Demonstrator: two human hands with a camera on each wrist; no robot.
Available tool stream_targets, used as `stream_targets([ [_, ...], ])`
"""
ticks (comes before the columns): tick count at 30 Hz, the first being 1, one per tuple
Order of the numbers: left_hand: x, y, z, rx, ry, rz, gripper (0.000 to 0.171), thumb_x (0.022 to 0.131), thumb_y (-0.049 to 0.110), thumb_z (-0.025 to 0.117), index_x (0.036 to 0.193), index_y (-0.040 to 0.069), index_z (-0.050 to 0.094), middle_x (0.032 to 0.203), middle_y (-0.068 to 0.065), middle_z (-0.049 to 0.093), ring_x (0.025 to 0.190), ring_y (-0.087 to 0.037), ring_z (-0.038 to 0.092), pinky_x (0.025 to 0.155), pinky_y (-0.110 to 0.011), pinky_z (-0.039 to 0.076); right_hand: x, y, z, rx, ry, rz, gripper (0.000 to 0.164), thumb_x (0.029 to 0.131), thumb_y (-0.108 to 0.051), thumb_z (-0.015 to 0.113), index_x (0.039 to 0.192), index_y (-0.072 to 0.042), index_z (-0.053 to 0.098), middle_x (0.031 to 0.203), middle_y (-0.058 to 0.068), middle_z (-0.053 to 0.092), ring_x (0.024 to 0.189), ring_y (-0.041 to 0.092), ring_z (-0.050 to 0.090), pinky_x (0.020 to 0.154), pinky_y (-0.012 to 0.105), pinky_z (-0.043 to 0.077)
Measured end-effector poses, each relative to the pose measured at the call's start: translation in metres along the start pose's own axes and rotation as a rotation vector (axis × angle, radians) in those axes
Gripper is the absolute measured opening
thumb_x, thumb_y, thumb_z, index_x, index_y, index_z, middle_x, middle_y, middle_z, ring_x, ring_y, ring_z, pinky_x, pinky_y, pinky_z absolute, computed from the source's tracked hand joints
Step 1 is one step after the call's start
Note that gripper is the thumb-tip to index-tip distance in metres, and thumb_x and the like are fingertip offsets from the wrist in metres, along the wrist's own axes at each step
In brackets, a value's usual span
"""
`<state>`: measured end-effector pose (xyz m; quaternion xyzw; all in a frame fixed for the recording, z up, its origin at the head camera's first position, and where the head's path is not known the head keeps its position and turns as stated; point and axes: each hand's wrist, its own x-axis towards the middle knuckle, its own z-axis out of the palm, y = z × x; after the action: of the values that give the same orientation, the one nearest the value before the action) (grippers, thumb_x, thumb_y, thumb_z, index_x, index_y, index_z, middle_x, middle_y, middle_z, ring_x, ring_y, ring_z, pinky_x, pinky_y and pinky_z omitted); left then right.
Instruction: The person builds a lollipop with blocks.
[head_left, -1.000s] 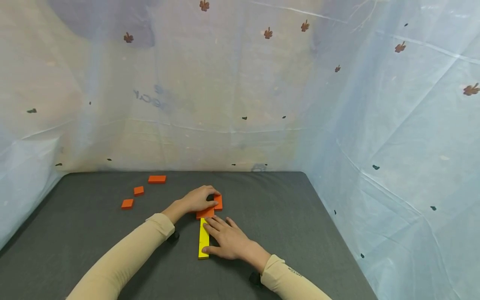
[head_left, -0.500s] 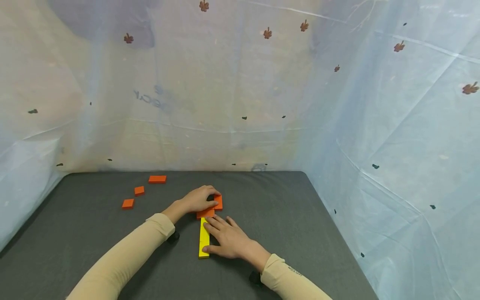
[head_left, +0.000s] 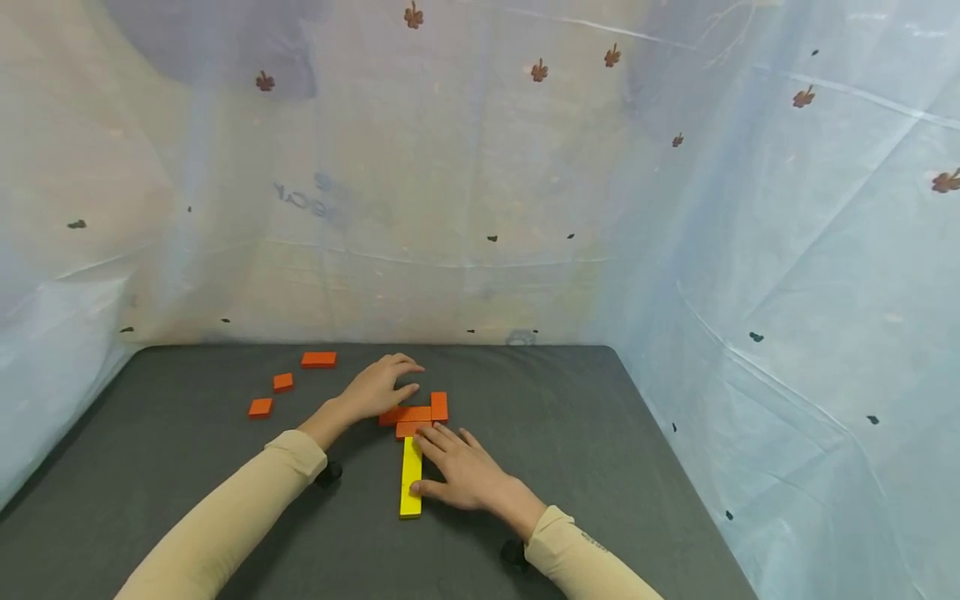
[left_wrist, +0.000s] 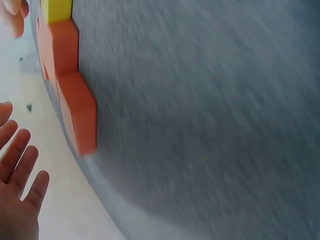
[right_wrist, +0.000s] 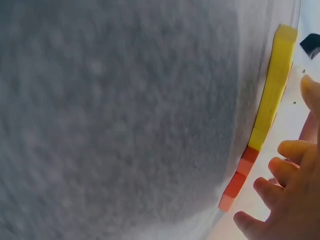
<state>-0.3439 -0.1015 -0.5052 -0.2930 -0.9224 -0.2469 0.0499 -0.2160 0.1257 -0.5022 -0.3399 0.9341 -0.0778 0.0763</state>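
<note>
A long yellow strip (head_left: 410, 483), perhaps made of shorter blocks, lies lengthwise on the dark table. At its far end is a group of orange blocks: one crosswise block (head_left: 412, 429), a row behind it (head_left: 415, 414), and an upright-pointing block (head_left: 439, 406) at the right. My left hand (head_left: 372, 389) hovers just left of the group, fingers extended, holding nothing; the left wrist view shows it apart from the orange blocks (left_wrist: 77, 112). My right hand (head_left: 468, 473) spreads its fingers over the yellow strip's right side. Whether its fingertips touch is unclear.
Three loose orange pieces lie at the back left: a rectangular block (head_left: 318, 360) and two smaller ones, a square piece (head_left: 282, 382) and another square piece (head_left: 260, 407). Translucent sheeting (head_left: 450, 292) stands behind and to the right of the table (head_left: 570, 450).
My left hand has let go of the orange blocks and drawn back to the left, uncovering the row. The right hand stays over the yellow strip, hardly moved.
</note>
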Motion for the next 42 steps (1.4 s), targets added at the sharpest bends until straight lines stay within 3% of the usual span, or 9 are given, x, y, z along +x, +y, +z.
stream_targets([
  [13, -0.042, -0.046, -0.041, 0.030, 0.089, -0.095, 0.045, 0.101, 0.021, 0.071, 0.143, 0.006, 0.062, 0.145, -0.021, 0.055, 0.131, -0.044, 0.052, 0.103, -0.065, 0.047, 0.014, 0.010, -0.005, -0.032, 0.036, 0.063, 0.079, 0.102, -0.062, 0.054, 0.165, -0.020, 0.032, 0.173, -0.003, 0.020, 0.158, 0.022, 0.023, 0.125, 0.057, 0.023],
  [27, -0.096, -0.116, -0.077, 0.164, 0.101, -0.210, 0.046, 0.099, 0.020, 0.072, 0.138, -0.001, 0.063, 0.140, -0.028, 0.056, 0.125, -0.052, 0.052, 0.098, -0.072, 0.043, 0.021, 0.012, -0.001, -0.072, -0.012, 0.068, 0.079, 0.103, -0.066, 0.049, 0.166, -0.024, 0.029, 0.174, -0.004, 0.015, 0.159, 0.021, 0.019, 0.126, 0.055, 0.023],
  [34, -0.113, -0.131, -0.088, 0.221, 0.071, -0.241, 0.044, 0.098, 0.020, 0.074, 0.136, 0.000, 0.066, 0.138, -0.029, 0.057, 0.122, -0.054, 0.053, 0.093, -0.073, 0.044, 0.021, 0.012, 0.002, -0.082, -0.013, 0.064, 0.078, 0.103, -0.065, 0.050, 0.166, -0.023, 0.031, 0.173, -0.004, 0.019, 0.159, 0.023, 0.021, 0.125, 0.055, 0.025],
  [42, -0.118, -0.137, -0.089, 0.210, 0.046, -0.279, 0.036, 0.097, 0.015, 0.073, 0.129, 0.000, 0.070, 0.134, -0.030, 0.060, 0.118, -0.052, 0.058, 0.092, -0.073, 0.046, 0.022, 0.012, 0.002, -0.075, -0.011, 0.060, 0.078, 0.103, -0.065, 0.049, 0.166, -0.023, 0.031, 0.173, -0.004, 0.020, 0.159, 0.023, 0.021, 0.125, 0.055, 0.025],
])
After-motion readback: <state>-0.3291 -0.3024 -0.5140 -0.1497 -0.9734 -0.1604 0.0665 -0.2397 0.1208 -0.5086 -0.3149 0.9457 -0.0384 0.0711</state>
